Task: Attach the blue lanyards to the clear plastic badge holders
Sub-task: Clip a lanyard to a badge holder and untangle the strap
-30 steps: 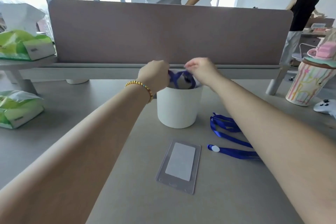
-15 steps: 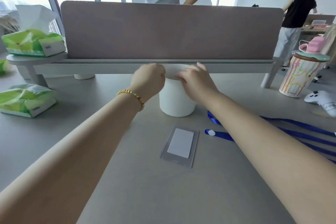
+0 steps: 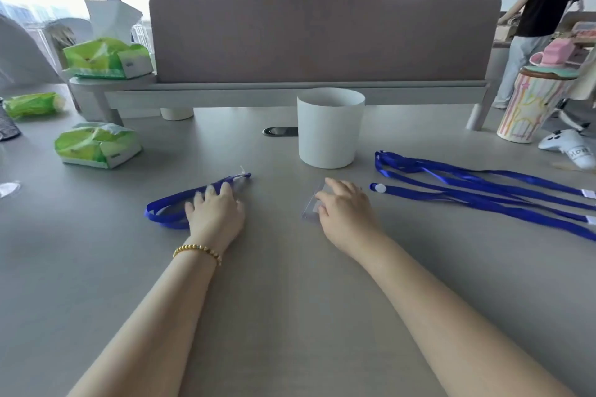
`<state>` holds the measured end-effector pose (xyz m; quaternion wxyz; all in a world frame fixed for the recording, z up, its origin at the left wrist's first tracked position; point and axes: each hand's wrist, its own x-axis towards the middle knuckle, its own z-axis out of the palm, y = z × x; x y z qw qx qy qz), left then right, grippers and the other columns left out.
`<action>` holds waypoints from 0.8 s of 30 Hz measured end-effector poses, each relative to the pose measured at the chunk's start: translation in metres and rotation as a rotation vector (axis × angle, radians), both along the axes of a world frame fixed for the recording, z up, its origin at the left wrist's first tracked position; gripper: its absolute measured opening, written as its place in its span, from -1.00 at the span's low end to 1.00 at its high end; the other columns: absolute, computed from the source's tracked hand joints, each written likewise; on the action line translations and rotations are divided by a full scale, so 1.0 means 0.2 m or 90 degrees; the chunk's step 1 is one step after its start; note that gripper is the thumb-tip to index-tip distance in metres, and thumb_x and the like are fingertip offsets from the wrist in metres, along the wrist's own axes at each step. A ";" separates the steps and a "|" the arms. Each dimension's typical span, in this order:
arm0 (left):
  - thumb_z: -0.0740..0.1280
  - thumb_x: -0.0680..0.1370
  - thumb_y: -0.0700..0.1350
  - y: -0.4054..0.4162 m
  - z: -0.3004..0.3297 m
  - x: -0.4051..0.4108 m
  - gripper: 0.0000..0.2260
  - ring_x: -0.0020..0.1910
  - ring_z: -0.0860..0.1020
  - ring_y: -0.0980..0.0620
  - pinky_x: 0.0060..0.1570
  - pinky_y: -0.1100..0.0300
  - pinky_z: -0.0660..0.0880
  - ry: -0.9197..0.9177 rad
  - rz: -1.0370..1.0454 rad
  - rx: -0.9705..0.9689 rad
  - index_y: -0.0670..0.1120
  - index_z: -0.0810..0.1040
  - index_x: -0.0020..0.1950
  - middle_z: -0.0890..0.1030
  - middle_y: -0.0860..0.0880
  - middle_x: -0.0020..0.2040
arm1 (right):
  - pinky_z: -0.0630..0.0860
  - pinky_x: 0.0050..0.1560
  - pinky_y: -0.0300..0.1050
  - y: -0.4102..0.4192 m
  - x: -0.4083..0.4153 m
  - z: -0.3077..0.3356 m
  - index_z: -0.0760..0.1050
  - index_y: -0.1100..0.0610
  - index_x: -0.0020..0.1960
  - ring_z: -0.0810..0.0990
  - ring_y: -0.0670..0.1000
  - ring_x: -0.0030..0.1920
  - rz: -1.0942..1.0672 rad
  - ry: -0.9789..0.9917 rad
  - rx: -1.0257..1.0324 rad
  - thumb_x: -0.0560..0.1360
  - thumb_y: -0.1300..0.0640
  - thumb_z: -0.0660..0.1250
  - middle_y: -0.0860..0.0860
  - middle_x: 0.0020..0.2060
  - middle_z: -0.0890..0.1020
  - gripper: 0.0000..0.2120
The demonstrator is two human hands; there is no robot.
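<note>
My left hand (image 3: 214, 214) lies palm down on the table, fingers spread over a bundled blue lanyard (image 3: 171, 208) whose clip end (image 3: 240, 176) points toward the white cup. My right hand (image 3: 346, 209) rests with relaxed fingers on a clear plastic badge holder (image 3: 310, 205), which is mostly hidden beneath it. More blue lanyards (image 3: 467, 187) trail loose across the table to the right, one ending in a white round fastener (image 3: 380, 187).
A white cup (image 3: 329, 129) stands just beyond my hands. Green tissue packs (image 3: 96, 145) lie at the left. A striped cup (image 3: 529, 106) and a white game controller (image 3: 571, 147) sit at far right. A desk divider (image 3: 322, 39) closes the back, with two people behind it.
Both hands have come back from the white cup to the table. The left one brought a bundled blue lanyard with it and the right one came down on the badge holder.
</note>
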<state>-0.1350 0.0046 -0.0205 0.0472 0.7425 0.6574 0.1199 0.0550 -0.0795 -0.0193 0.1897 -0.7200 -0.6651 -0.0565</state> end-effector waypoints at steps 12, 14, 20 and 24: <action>0.07 0.59 -0.13 -0.14 0.17 0.27 -0.75 0.17 0.42 -0.17 -0.12 0.10 0.34 0.059 -0.134 0.063 -0.18 0.49 0.07 0.44 -0.15 0.15 | 0.35 0.15 -0.02 -0.03 0.04 0.00 0.42 0.18 0.15 0.35 0.13 0.28 -0.002 0.018 -0.156 0.59 0.11 0.05 0.07 0.20 0.47 -0.75; 0.05 0.61 -0.11 -0.13 0.15 0.27 -0.76 0.19 0.38 -0.17 -0.12 0.07 0.34 -0.031 -0.126 0.130 -0.20 0.45 0.08 0.42 -0.17 0.15 | 0.36 0.10 -0.04 -0.03 0.06 -0.01 0.43 0.16 0.08 0.39 0.12 0.22 0.006 0.012 -0.149 0.59 0.10 0.05 0.06 0.12 0.50 -0.78; 0.23 0.53 0.11 -0.06 0.05 0.21 -0.66 0.27 0.34 -0.14 0.13 0.06 0.35 -0.048 -0.164 -0.035 -0.09 0.45 0.18 0.43 -0.11 0.22 | 0.41 0.12 0.01 -0.02 0.06 0.00 0.44 0.15 0.07 0.41 0.12 0.18 0.010 0.009 -0.142 0.59 0.14 0.04 0.06 0.09 0.51 -0.78; 0.25 0.52 0.13 -0.07 0.06 0.21 -0.67 0.23 0.35 -0.13 0.12 0.08 0.35 -0.014 -0.190 -0.063 -0.09 0.44 0.10 0.43 -0.10 0.17 | 0.41 0.13 0.02 -0.03 0.06 0.00 0.44 0.14 0.11 0.41 0.13 0.18 0.016 0.013 -0.147 0.58 0.16 0.04 0.06 0.10 0.51 -0.77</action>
